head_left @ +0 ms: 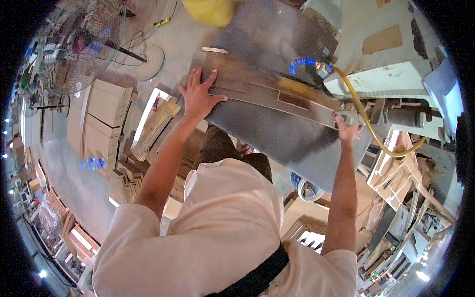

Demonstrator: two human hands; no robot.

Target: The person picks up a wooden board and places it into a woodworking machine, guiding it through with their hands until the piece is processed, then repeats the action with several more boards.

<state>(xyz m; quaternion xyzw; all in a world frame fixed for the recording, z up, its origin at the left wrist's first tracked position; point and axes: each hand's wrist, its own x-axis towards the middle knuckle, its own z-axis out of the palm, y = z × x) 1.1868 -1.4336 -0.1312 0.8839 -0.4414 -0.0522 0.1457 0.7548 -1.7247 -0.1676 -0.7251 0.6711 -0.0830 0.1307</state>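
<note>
My left hand [199, 96] lies with fingers spread at the left end of several long brown wooden strips [257, 94] on a dark grey machine table [282, 133]. A shorter dark wood piece [294, 100] sits among the strips. At their right end my right hand [349, 129] is closed, its thumb by the strip edge, around a small pale grey thing I cannot name. Just beyond it stands the machine head, with a blue jointed nozzle hose [303, 63] and a yellow hose [350, 86] curving past my right hand.
A pale machine body [391, 74] fills the far right. At left are a standing fan [81, 44], stacked cartons [104, 109] and piled wood pieces [156, 123]. A yellow bag-like thing [210, 10] is at the far edge. A white roll [309, 190] sits below the table, with scrap wood [396, 183] at right.
</note>
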